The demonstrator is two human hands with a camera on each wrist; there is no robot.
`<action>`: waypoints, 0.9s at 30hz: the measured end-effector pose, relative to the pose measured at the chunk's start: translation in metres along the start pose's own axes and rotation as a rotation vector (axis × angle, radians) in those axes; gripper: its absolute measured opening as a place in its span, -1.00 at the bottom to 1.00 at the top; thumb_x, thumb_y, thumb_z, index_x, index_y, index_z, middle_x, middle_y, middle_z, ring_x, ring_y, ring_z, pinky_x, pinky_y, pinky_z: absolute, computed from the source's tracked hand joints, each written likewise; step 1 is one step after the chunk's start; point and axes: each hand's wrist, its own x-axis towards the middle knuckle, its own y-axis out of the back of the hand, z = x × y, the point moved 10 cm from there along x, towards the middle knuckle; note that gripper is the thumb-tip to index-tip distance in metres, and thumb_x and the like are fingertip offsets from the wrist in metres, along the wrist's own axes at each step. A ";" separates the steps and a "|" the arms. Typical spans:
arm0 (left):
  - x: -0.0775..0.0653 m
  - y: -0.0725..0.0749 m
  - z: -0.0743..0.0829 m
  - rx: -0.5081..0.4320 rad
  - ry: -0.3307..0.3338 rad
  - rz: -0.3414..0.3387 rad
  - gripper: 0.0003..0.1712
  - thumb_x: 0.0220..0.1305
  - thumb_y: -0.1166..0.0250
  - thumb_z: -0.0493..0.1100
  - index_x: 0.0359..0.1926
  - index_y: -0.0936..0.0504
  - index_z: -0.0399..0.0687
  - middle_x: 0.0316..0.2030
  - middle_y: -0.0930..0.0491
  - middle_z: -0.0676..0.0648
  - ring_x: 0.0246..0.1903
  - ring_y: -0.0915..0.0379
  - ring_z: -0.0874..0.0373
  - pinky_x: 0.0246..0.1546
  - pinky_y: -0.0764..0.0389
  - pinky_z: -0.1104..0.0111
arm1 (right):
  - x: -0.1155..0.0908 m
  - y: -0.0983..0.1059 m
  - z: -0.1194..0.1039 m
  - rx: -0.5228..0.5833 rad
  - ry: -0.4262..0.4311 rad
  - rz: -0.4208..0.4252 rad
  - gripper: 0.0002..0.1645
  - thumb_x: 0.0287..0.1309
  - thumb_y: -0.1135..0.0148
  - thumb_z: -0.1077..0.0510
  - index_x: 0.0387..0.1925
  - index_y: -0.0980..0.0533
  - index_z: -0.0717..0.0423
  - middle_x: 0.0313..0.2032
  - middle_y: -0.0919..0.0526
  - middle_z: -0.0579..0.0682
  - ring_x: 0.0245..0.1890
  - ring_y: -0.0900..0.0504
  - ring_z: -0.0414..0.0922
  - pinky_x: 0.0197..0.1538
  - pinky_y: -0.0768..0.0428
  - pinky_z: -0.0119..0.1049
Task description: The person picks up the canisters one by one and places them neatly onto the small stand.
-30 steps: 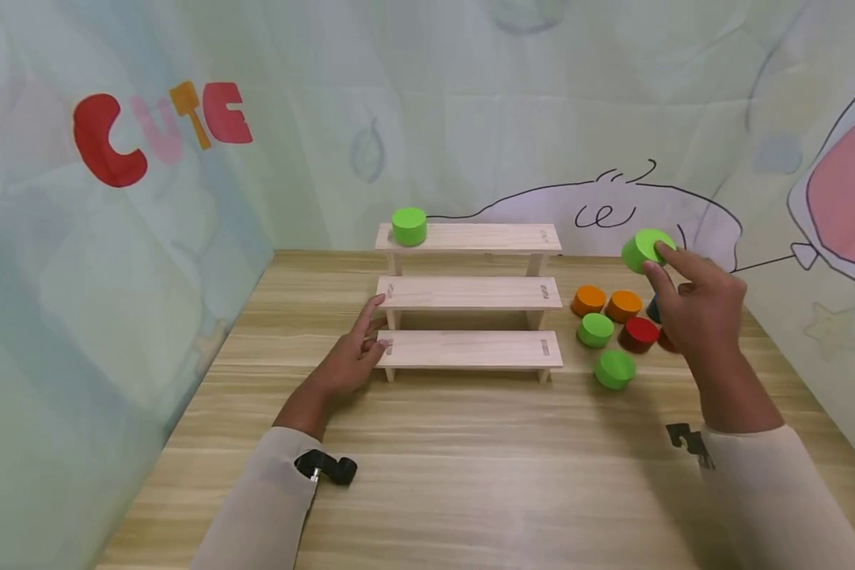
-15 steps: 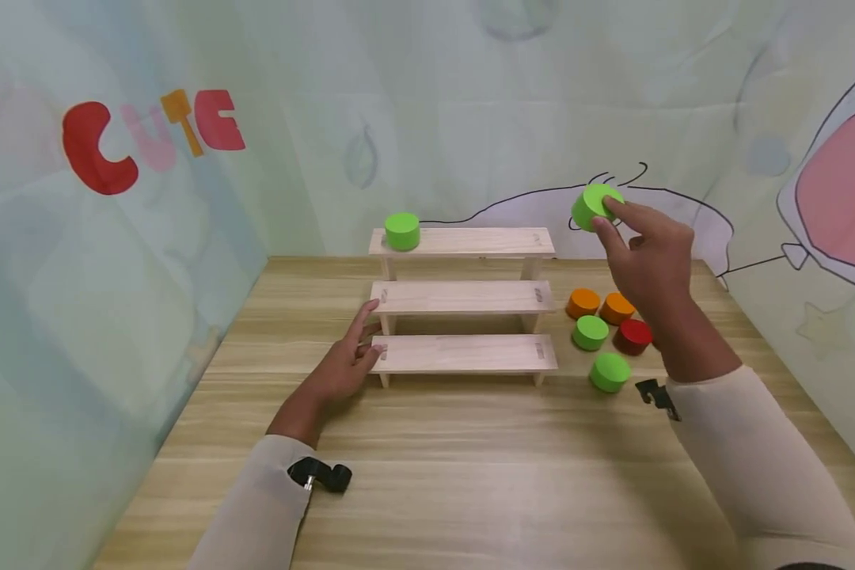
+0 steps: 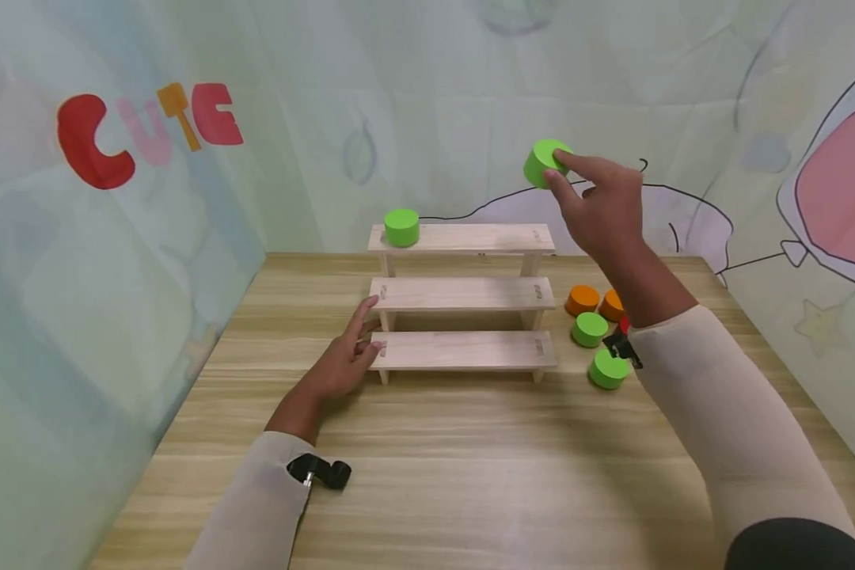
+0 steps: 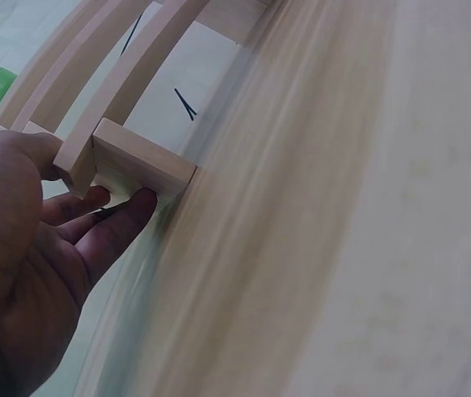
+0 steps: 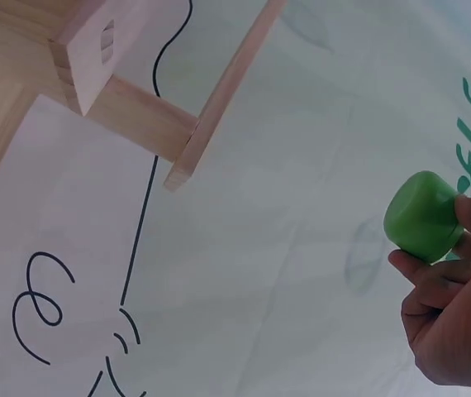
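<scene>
Left hand steadying the rack, right hand aloft with a green block

The left hand [image 3: 343, 360] rests with straight fingers against the stepped rack [image 3: 463, 294]; the right hand [image 3: 602, 210] pinches the green block [image 3: 544, 162] at its fingertips — block at ten o'clock from the palm, above the rack's top shelf.

Bright, even light; soft shadows, blurred wrist views.
</scene>
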 end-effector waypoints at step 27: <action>0.000 -0.002 -0.002 -0.014 0.006 -0.003 -0.12 0.76 -0.03 -0.10 0.76 0.26 0.56 0.68 -0.17 -0.38 0.49 -0.44 -0.42 0.44 -0.51 -0.29 | -0.006 -0.110 0.004 -0.150 0.071 -0.154 -0.53 0.58 -0.30 -0.08 0.36 -0.68 -0.04 0.24 -0.79 0.12 0.29 -0.77 0.12 0.15 -0.76 0.13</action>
